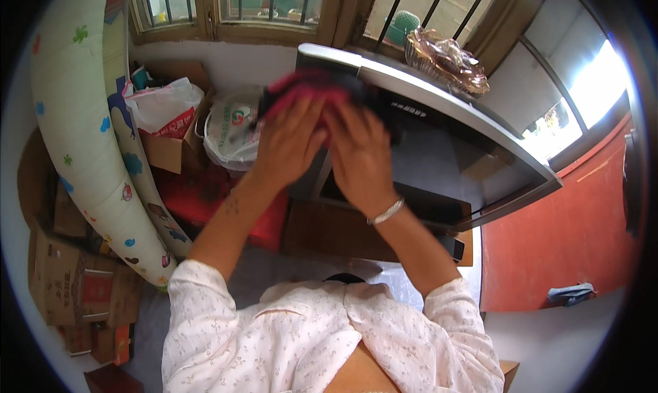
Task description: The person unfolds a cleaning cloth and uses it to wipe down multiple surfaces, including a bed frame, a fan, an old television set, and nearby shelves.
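Both of my hands are raised together before the left end of a flat-screen television [452, 156]. A crumpled red and black cloth [313, 84], blurred by motion, is held between them. My left hand [288, 141] grips its left part, fingers pointing away from me. Beside it, my right hand [360, 156] holds the right part, with a silver bracelet [386, 212] around the wrist. The fingertips are partly hidden in the cloth's folds. Part of the television's left side is hidden behind the cloth and hands.
An amber glass bowl [447, 64] stands behind the television by the barred window [272, 4]. Left are a cardboard box [167, 148] with a plastic bag [164, 105], and a bagged white container [231, 130]. A patterned padded mat [87, 120] stands at far left, near stacked cartons [61, 280].
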Motion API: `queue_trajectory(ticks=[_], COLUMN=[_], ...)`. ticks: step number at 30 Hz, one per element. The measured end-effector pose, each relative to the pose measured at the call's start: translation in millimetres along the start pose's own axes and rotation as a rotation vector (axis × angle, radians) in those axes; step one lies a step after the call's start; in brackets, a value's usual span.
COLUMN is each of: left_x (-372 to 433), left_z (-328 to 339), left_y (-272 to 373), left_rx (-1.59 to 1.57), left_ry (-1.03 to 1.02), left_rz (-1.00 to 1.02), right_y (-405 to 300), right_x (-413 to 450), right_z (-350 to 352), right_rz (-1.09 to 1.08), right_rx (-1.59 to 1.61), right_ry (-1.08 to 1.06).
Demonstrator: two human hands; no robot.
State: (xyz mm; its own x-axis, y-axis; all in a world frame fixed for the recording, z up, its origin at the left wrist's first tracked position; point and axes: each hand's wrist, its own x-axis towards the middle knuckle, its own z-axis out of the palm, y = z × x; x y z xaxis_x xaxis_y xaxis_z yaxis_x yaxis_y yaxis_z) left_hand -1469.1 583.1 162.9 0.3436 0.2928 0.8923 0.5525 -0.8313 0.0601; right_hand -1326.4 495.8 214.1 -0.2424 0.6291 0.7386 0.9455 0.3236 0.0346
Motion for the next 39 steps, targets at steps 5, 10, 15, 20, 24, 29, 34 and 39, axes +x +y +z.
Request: queue_trajectory(ticks=[5, 10, 15, 20, 24, 29, 34, 39], left_x=[61.8, -19.9, -119.0, -193.7, -217.6, -196.0, -94.7, 8.7], left_z=[-13.4, 21.7, 49.3, 57.7, 57.0, 58.1, 47.3, 48.7], left_y=[-3.6, 5.3, 20.5, 43.1, 57.2, 65.4, 74.1, 80.0], left_rx=[-0.107, -0.121, -0.227, -0.257, -0.238, -0.376, -0.228, -0.09], left_ry=[0.167, -0.008, -0.168, -0.433, -0.59, -0.599, -0.229, -0.043], left_rz=[0.062, -0.112, -0.25, -0.419, -0.424, -0.451, -0.175, 0.08], right_y=[2.1, 6.3, 10.3, 8.5, 13.7, 17.1, 30.9, 75.7], right_x=[42.9, -25.9, -114.7, -169.8, -184.1, -167.6, -108.1, -62.1], right_z=[-2.4, 40.4, 91.5, 108.0, 109.1, 89.6, 24.3, -22.0], right_rz=[-0.069, 0.01, -0.017, -0.004, 0.013, 0.004, 0.106, -0.002], right_rx=[-0.052, -0.058, 0.011, 0.05, 0.047, 0.061, -0.077, -0.304], right_ry=[0.316, 0.023, -0.158, -0.459, -0.526, -0.435, -0.196, 0.189])
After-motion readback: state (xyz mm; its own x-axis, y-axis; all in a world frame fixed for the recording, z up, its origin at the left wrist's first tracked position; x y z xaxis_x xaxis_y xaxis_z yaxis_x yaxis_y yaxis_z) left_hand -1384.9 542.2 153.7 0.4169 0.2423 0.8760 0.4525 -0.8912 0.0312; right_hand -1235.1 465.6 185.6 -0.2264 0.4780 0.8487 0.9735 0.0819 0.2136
